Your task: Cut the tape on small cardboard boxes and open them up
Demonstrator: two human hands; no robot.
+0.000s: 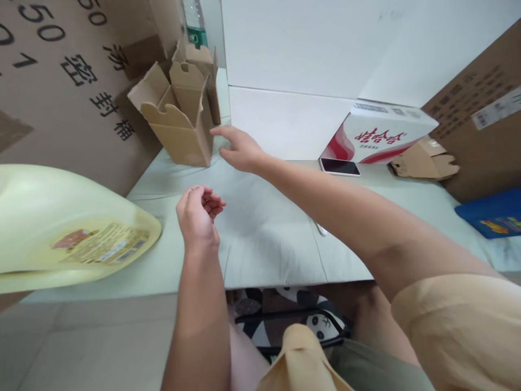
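Note:
My right hand (239,147) reaches across the pale cloth-covered table (264,233) with fingers stretched out, its fingertips touching or almost touching the side of an open small cardboard box (181,122). A second open cardboard box (202,65) stands just behind it. My left hand (198,213) hovers above the cloth in the middle, fingers curled loosely inward, and I see nothing in it.
A large yellow plastic bottle (61,228) lies at the left edge. A big printed carton (61,76) stands behind it. A red-and-white box (380,133), a phone (340,166), a flattened cardboard box (425,160) and a blue packet (494,213) sit right. A white wall panel stands behind.

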